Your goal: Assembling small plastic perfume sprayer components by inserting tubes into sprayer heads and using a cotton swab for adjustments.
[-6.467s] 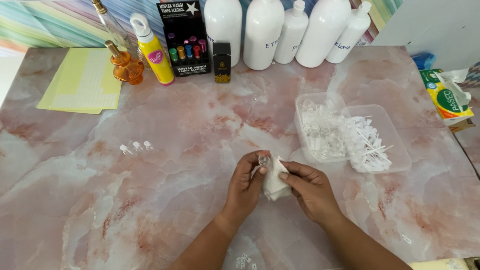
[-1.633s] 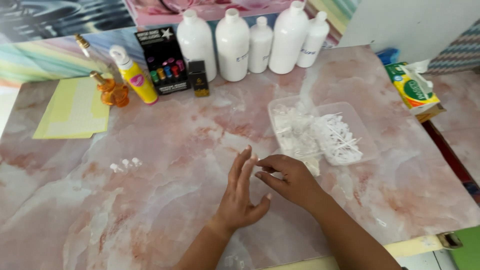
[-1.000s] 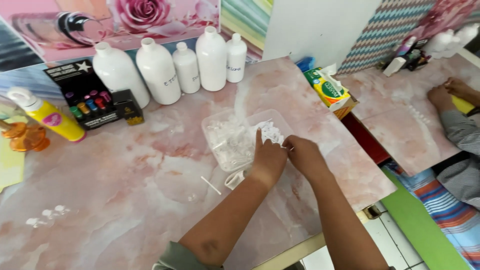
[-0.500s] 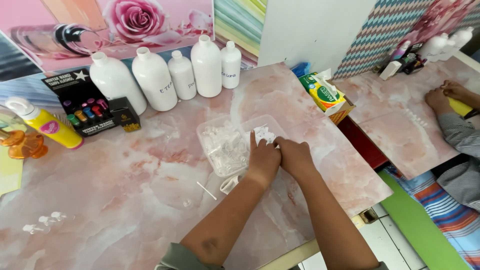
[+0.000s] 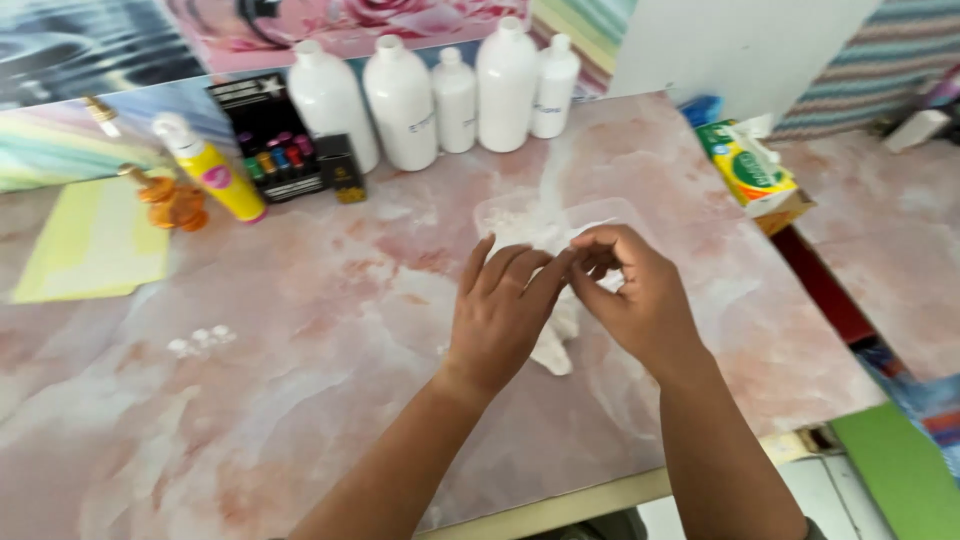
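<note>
Both hands have pulled back from inside the clear plastic tray [image 5: 520, 215] to its near rim, mid-counter toward the right edge. Left hand [image 5: 500, 310] and right hand [image 5: 630, 295] meet fingertip to fingertip, pinching a small white plastic bag [image 5: 555, 340] that hangs between them. Contents hidden. So the reach into the tray looks finished; handling is now at the bag.
</note>
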